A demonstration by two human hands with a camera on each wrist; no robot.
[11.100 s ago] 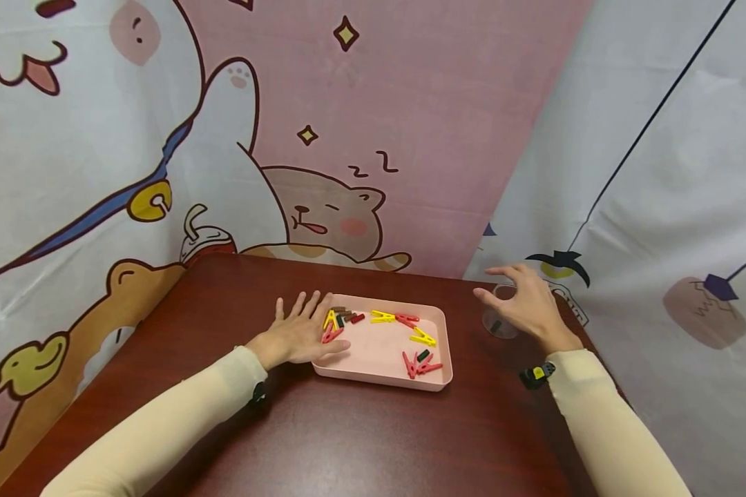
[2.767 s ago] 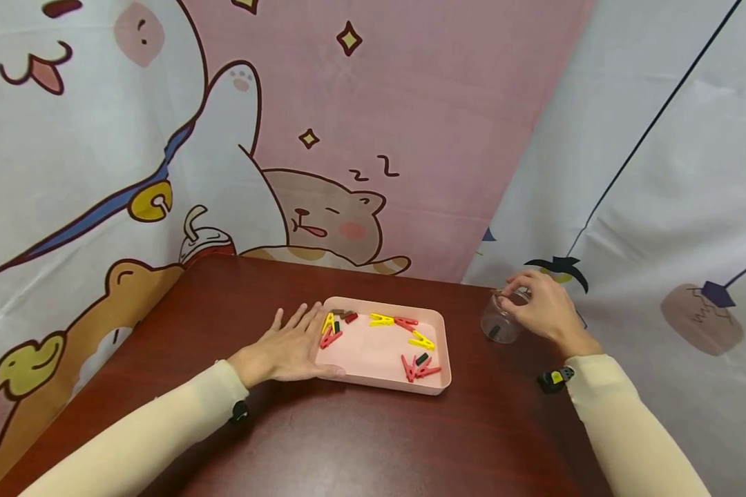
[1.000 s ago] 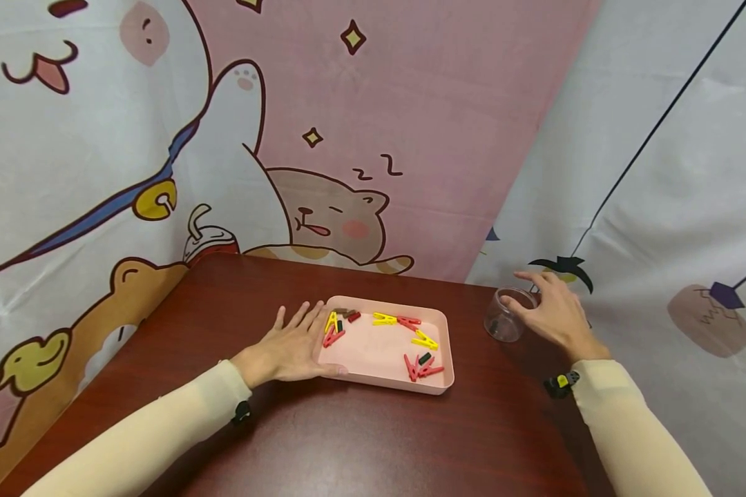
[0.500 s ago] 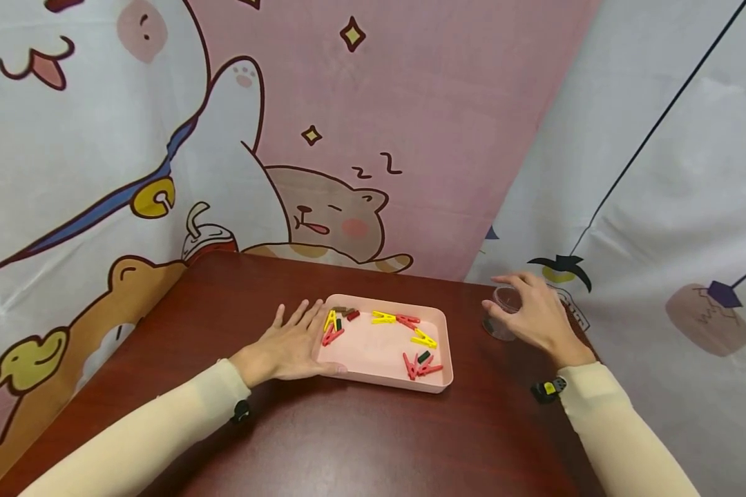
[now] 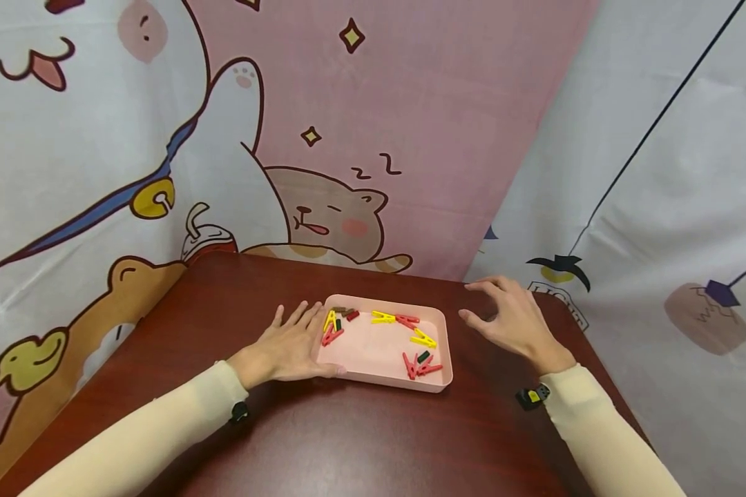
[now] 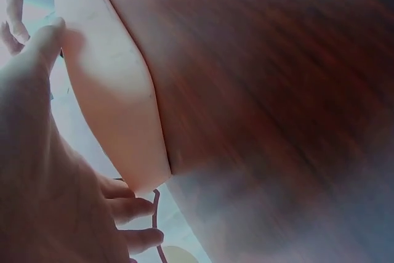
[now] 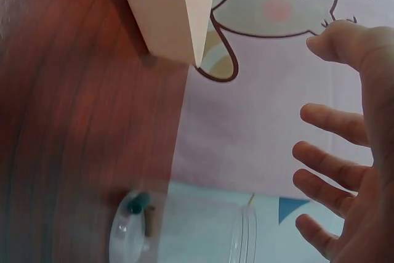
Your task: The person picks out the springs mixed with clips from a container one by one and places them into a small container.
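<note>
My left hand (image 5: pixel 282 348) lies with spread fingers against the left side of a pink tray (image 5: pixel 376 348); in the left wrist view its thumb and fingertips touch the tray's wall. The tray holds red and yellow clothespins (image 5: pixel 424 338), dark green pieces (image 5: pixel 424 357), a dark red piece (image 5: pixel 352 315) and small brown pieces (image 5: pixel 340 310). To the right of the tray, my right hand (image 5: pixel 512 324) hovers with thumb and fingers apart, holding nothing. It hides the clear jar from the head view. In the right wrist view the jar (image 7: pixel 203 229) has a green piece (image 7: pixel 138 203) and a brown piece (image 7: pixel 150 221) inside.
Everything stands on a dark red-brown table (image 5: pixel 360 435). A printed cloth (image 5: pixel 435 138) with cartoon animals hangs right behind the table's far edge, and a grey-white cloth (image 5: pixel 646 241) closes off the right side.
Since 2.8 s ago, my right hand has let go of a small brown piece at the jar and moved left toward the tray. The left hand stays there. Fewer pieces lie in the tray than 11 s ago.
</note>
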